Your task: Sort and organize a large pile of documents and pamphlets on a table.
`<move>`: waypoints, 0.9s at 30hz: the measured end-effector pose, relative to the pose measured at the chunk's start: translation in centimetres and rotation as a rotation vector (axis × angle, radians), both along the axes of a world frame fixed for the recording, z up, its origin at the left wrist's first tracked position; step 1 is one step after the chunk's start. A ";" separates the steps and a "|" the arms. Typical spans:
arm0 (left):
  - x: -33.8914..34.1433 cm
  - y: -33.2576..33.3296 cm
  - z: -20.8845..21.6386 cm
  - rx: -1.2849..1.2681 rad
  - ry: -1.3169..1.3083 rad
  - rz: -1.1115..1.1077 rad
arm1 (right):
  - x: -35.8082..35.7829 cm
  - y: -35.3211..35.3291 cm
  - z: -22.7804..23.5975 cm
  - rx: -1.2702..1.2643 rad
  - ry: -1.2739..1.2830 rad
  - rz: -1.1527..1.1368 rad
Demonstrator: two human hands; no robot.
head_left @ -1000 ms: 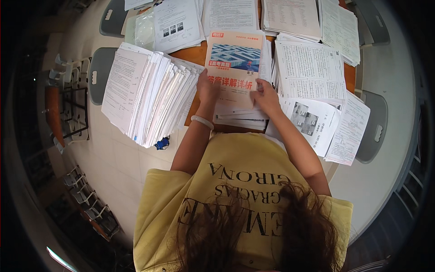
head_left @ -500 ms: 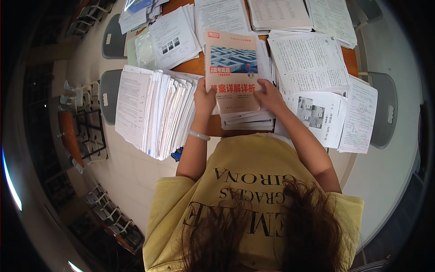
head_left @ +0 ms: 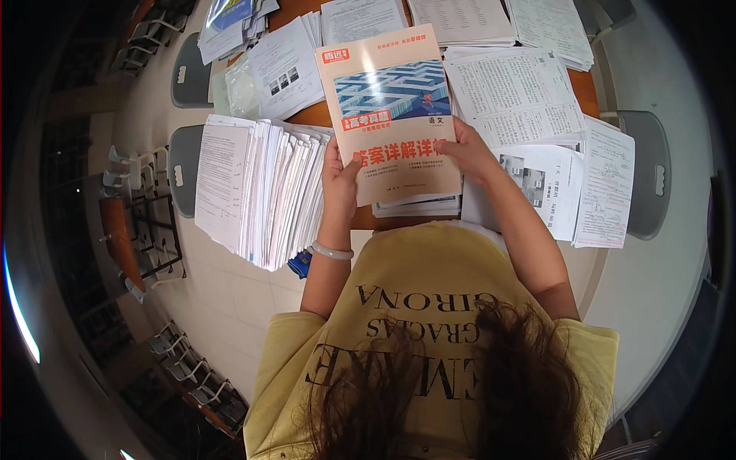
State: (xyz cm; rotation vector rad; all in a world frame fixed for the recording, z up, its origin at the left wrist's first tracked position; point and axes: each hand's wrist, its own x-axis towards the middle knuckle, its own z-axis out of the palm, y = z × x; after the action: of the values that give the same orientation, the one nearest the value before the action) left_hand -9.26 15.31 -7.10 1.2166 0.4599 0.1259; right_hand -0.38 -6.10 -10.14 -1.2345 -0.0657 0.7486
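Observation:
A peach-coloured workbook [head_left: 399, 172] with a blue maze picture on its cover is lifted over the desk, cover up and slightly tilted. My left hand [head_left: 340, 170] grips its lower left edge, thumb on the cover. At the lower right edge my right hand [head_left: 468, 151] pinches it the same way. Beneath the workbook lies a pile of papers [head_left: 418, 208], mostly covered by it. To the left of my left hand stands a thick stack of papers [head_left: 264, 184]. Printed sheets [head_left: 514, 96] lie just beyond my right hand.
More paper piles [head_left: 464, 19] line the far side of the wooden desk [head_left: 305, 115]. A clear plastic sleeve [head_left: 239, 88] lies at far left. Grey chairs [head_left: 192, 70] stand on the left, and another grey chair [head_left: 652, 184] is at right.
The workbook has been raised closer to me and looks larger, tilting a little to the left. Both hands keep their hold on its lower sides.

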 end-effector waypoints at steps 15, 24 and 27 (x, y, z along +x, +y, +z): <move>0.7 -0.9 0.0 0.592 -0.101 -0.226 | -2.7 0.4 3.7 0.218 0.018 0.046; 0.3 -4.2 1.6 0.398 -0.055 -0.140 | -4.7 3.7 1.7 -0.168 -0.860 0.113; 0.3 -4.0 1.0 0.372 -0.029 -0.102 | -4.9 3.5 1.8 -0.269 -0.896 0.147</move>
State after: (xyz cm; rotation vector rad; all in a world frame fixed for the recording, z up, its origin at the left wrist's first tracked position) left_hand -8.91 11.28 -6.10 1.5987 0.3571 0.1455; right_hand -5.29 -2.60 -8.33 -1.7599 -0.8169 0.2788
